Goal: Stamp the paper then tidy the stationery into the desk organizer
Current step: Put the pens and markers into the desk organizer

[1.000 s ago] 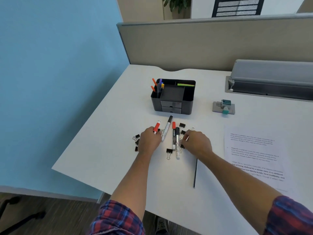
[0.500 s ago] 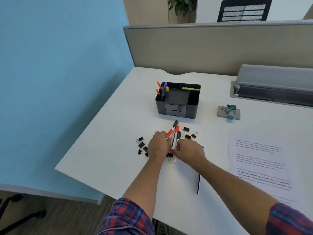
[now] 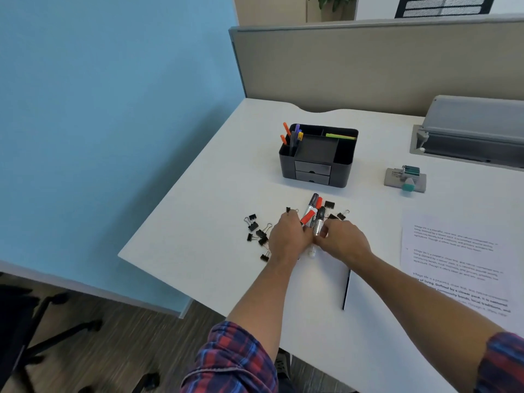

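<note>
Since a moment ago both hands are bunching the markers (image 3: 313, 218) together: left hand (image 3: 287, 238) and right hand (image 3: 341, 241) are gripping them. Clips (image 3: 259, 234) are lying loose; organizer (image 3: 317, 156) is waiting beyond them.

Between the desk organizer (image 3: 317, 158) and the bunched markers (image 3: 314, 216) runs a bare strip of white surface (image 3: 215, 194), wide enough for a pass toward the organizer's front. Left of the markers, scattered binder clips (image 3: 258, 233) litter the way; more clips (image 3: 336, 211) lie just right of the marker tips. Right of the organizer, the stamp (image 3: 406, 180) stands apart with open surface between. The printed paper (image 3: 453, 259) covers the near right. Pens (image 3: 293, 136) fill the organizer's left compartment; its middle tray looks open.
</note>
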The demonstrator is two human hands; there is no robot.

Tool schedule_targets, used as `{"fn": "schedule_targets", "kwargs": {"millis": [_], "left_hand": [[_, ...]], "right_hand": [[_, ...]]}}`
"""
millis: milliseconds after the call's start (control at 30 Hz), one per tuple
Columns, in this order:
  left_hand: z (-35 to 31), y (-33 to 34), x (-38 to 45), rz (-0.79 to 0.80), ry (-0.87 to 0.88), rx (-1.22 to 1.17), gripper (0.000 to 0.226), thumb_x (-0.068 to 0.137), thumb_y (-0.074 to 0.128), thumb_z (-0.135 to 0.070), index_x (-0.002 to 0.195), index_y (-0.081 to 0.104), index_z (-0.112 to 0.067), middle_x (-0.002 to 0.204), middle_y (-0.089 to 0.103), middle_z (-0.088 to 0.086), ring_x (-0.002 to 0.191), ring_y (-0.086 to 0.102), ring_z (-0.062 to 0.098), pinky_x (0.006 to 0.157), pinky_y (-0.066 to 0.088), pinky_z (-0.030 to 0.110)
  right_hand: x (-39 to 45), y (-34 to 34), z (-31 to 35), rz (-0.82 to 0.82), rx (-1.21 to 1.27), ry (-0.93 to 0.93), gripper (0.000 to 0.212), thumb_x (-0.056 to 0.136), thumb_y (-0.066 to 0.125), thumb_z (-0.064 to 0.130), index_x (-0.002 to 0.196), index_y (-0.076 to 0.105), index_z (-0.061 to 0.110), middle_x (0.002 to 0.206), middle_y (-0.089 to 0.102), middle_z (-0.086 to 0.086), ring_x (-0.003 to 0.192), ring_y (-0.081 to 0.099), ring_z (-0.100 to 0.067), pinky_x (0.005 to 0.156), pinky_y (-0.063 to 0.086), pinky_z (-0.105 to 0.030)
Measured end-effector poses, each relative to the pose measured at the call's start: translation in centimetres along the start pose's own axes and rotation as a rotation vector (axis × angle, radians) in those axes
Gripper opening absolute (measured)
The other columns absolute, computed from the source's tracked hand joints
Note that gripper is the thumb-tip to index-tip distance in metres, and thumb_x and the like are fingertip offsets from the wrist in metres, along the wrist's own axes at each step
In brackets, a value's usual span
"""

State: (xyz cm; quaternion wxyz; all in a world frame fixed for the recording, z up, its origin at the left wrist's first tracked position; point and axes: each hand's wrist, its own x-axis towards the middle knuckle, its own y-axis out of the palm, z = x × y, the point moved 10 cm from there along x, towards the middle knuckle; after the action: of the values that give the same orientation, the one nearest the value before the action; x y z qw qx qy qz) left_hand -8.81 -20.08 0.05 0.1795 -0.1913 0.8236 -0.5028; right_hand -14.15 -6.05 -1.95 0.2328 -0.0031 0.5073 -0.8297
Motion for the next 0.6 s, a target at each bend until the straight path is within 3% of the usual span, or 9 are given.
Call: {"fn": "schedule_targets", "kwargs": {"millis": [200, 367, 467, 600], "left_hand": [[2.0, -0.2, -0.9, 0.001, -0.065, -0.164, 0.019, 0.081, 0.056, -0.032, 0.089, 0.053, -0.015, 0.079, 0.060, -0.001, 0.066, 0.057, 0.018, 0.051, 0.038, 0.028], [6.2, -0.2, -0.8, 0.058, -0.288, -0.735, 0.010, 0.079, 0.056, -0.027, 0.082, 0.060, -0.019, 0.071, 0.063, 0.001, 0.055, 0.052, 0.016, 0.051, 0.039, 0.024], [8.3, -0.9, -0.9, 0.050, -0.385, -0.995, 0.015, 0.071, 0.054, -0.022, 0.080, 0.059, -0.011, 0.059, 0.053, 0.004, 0.037, 0.038, 0.012, 0.038, 0.028, 0.017], [10.3, -1.5, -1.1, 0.080, -0.462, -1.281, 0.020, 0.058, 0.047, -0.020, 0.074, 0.054, -0.009, 0.050, 0.040, 0.000, 0.036, 0.024, 0.011, 0.040, 0.017, 0.015]], "right_hand": [[0.1, -0.1, -0.3, 0.029, 0.017, 0.037, 0.019, 0.072, 0.066, 0.038, 0.067, 0.055, 0.024, 0.065, 0.062, 0.006, 0.062, 0.059, -0.013, 0.050, 0.036, -0.026], [0.0, 0.2, -0.4, 0.032, 0.001, 0.068, 0.021, 0.072, 0.067, 0.038, 0.074, 0.054, 0.022, 0.071, 0.060, 0.005, 0.066, 0.058, -0.015, 0.052, 0.037, -0.026], [0.0, 0.4, -0.2, 0.029, 0.002, 0.081, 0.021, 0.075, 0.066, 0.038, 0.077, 0.055, 0.020, 0.073, 0.060, 0.004, 0.068, 0.059, -0.018, 0.054, 0.039, -0.028], [-0.1, 0.4, -0.3, 0.040, 0.047, 0.114, 0.018, 0.079, 0.061, 0.032, 0.082, 0.058, 0.015, 0.076, 0.065, -0.001, 0.071, 0.064, -0.022, 0.063, 0.054, -0.032]]}}
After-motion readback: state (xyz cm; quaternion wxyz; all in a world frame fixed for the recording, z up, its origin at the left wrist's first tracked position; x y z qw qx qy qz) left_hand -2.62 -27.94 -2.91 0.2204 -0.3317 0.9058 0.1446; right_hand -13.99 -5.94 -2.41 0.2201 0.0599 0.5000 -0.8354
